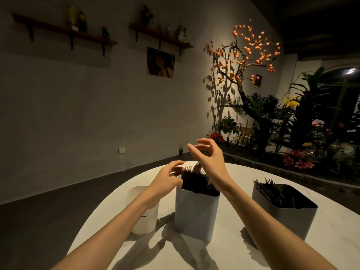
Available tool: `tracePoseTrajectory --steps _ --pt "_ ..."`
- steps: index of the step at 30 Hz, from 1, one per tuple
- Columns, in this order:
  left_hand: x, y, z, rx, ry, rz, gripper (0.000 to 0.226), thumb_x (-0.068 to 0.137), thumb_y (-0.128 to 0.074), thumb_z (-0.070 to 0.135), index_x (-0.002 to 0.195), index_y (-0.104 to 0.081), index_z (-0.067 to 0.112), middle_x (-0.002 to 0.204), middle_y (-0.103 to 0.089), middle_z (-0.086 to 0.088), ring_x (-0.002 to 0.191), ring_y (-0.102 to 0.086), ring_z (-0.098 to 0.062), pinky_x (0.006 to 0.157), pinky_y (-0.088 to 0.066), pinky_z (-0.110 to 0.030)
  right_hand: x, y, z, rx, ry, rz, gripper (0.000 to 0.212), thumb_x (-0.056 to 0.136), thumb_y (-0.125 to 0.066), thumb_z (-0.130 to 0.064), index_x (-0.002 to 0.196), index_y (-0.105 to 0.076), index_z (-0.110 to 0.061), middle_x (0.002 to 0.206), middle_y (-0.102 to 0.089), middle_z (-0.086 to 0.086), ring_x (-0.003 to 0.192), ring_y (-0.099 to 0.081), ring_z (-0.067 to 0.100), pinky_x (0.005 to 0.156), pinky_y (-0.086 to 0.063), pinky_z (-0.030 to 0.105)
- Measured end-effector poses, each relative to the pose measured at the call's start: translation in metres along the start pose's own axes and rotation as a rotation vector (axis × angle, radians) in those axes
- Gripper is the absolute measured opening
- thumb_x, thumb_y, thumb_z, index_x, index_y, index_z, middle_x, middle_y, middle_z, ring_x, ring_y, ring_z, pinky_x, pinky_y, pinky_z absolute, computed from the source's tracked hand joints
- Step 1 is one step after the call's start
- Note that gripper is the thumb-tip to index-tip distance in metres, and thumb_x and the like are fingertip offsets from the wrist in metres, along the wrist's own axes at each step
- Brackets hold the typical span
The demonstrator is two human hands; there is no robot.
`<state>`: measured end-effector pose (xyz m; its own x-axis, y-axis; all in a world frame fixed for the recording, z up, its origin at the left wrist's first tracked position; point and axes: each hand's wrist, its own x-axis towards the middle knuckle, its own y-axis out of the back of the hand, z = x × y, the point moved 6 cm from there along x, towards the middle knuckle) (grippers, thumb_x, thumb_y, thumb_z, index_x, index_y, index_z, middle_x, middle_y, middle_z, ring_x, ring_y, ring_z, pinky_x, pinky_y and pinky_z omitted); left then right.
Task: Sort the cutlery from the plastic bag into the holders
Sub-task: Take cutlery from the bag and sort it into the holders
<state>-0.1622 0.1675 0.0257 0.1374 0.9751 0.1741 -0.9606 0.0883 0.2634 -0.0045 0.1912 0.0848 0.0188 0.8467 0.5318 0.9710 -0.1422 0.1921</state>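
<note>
Cutlery [194, 179], dark-handled forks with their tines up, stands packed in the middle holder [196, 213], a tall pale container near the centre of the round white table [233, 256]. The left hand [167, 180] reaches in at the holder's left rim, fingers loosely curled beside the fork tops; whether they pinch one cannot be told. The right hand [209, 160] hovers above the same holder, fingers spread and relaxed, holding nothing. A second holder [282, 211] on the right, well apart, is also full of dark cutlery. A shorter white container [144, 211] stands just beside the middle holder on the left, partly hidden by the left forearm. Behind the table lies a dark floor and a plain wall with two wooden shelves [64, 32] and a picture [160, 62]. A branch with orange fruit [249, 49] and leafy plants fill the right side. The near table surface between the forearms is bare.
</note>
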Motion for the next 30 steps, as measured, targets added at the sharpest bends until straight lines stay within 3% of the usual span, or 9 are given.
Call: tracePoseTrajectory --steps 1,4,7,10,14,17,21,25,30 --pt "0.001 0.001 -0.001 -0.021 -0.001 0.025 0.065 0.08 -0.06 -0.008 0.134 -0.053 0.027 0.134 -0.057 -0.004 0.13 -0.052 -0.022 0.108 -0.046 -0.042 -0.002 -0.006 0.001 -0.224 0.039 -0.099 0.027 0.097 -0.062 -0.042 0.115 -0.062 -0.021 0.111 -0.068 -0.001 0.103 -0.065 0.013 0.091 -0.056 0.036" --pt "0.001 0.006 -0.004 -0.071 -0.002 0.104 0.065 0.083 -0.055 -0.013 0.139 -0.049 0.021 0.129 -0.06 -0.007 0.122 -0.06 -0.02 0.096 -0.053 -0.032 -0.024 -0.031 0.008 -0.697 0.122 -0.364 0.037 0.108 -0.031 -0.036 0.108 -0.06 -0.014 0.114 -0.064 0.008 0.106 -0.06 0.026 0.093 -0.05 0.047" --pt "0.0 0.007 -0.005 -0.077 0.005 0.13 0.056 0.086 -0.053 -0.008 0.137 -0.052 0.017 0.126 -0.063 -0.006 0.12 -0.06 -0.017 0.101 -0.053 -0.038 -0.026 -0.031 0.003 -0.733 0.171 -0.284 0.057 0.105 -0.024 -0.054 0.143 -0.047 -0.017 0.151 -0.043 0.005 0.138 -0.043 0.023 0.114 -0.039 0.042" --pt "-0.002 0.008 -0.008 -0.072 0.029 0.136 0.057 0.083 -0.052 -0.003 0.137 -0.052 0.017 0.124 -0.063 -0.007 0.121 -0.059 -0.021 0.106 -0.05 -0.043 -0.036 -0.047 0.002 -0.892 0.164 -0.497 0.05 0.108 -0.023 -0.045 0.143 -0.044 -0.017 0.144 -0.048 0.012 0.138 -0.04 0.031 0.115 -0.033 0.045" --pt "-0.008 0.01 -0.016 -0.098 0.078 0.125 0.06 0.086 -0.044 -0.013 0.14 -0.047 0.013 0.128 -0.062 -0.014 0.119 -0.062 -0.025 0.104 -0.051 -0.04 -0.041 -0.047 0.004 -0.912 0.113 -0.518 0.06 0.106 -0.013 -0.05 0.151 -0.035 -0.018 0.16 -0.03 0.015 0.149 -0.025 0.033 0.121 -0.026 0.048" --pt "-0.014 0.013 -0.014 -0.105 0.091 0.12 0.057 0.088 -0.043 -0.016 0.136 -0.05 0.014 0.128 -0.062 -0.016 0.116 -0.065 -0.028 0.102 -0.054 -0.042 -0.043 -0.05 0.003 -0.861 0.091 -0.675 0.048 0.108 -0.024 -0.046 0.139 -0.045 -0.016 0.142 -0.048 0.016 0.124 -0.052 0.03 0.105 -0.044 0.047" --pt "-0.027 0.021 0.006 -0.033 0.058 0.157 0.051 0.093 -0.047 -0.014 0.134 -0.053 0.013 0.121 -0.064 -0.011 0.107 -0.068 -0.024 0.092 -0.059 -0.039 -0.029 -0.011 -0.048 -0.536 0.157 -0.3 0.047 0.108 -0.033 -0.044 0.132 -0.058 -0.012 0.133 -0.059 0.005 0.121 -0.054 0.018 0.106 -0.043 0.04" --pt "-0.052 0.025 0.043 0.095 -0.007 0.109 0.047 0.091 -0.047 -0.012 0.123 -0.063 0.018 0.119 -0.066 -0.006 0.104 -0.068 -0.02 0.087 -0.061 -0.036 -0.043 0.026 -0.08 -0.579 0.147 -0.324 0.053 0.106 -0.037 -0.045 0.108 -0.067 -0.001 0.106 -0.069 0.014 0.096 -0.063 0.025 0.09 -0.053 0.047" --pt "-0.094 0.007 0.086 0.209 -0.067 0.026 0.039 0.091 -0.055 -0.005 0.116 -0.067 0.022 0.119 -0.066 -0.001 0.106 -0.066 -0.021 0.088 -0.059 -0.038 -0.091 0.062 -0.108 -0.493 0.07 -0.466 0.035 0.103 -0.05 -0.039 0.116 -0.07 -0.014 0.105 -0.074 -0.002 0.095 -0.07 0.008 0.081 -0.057 0.023"
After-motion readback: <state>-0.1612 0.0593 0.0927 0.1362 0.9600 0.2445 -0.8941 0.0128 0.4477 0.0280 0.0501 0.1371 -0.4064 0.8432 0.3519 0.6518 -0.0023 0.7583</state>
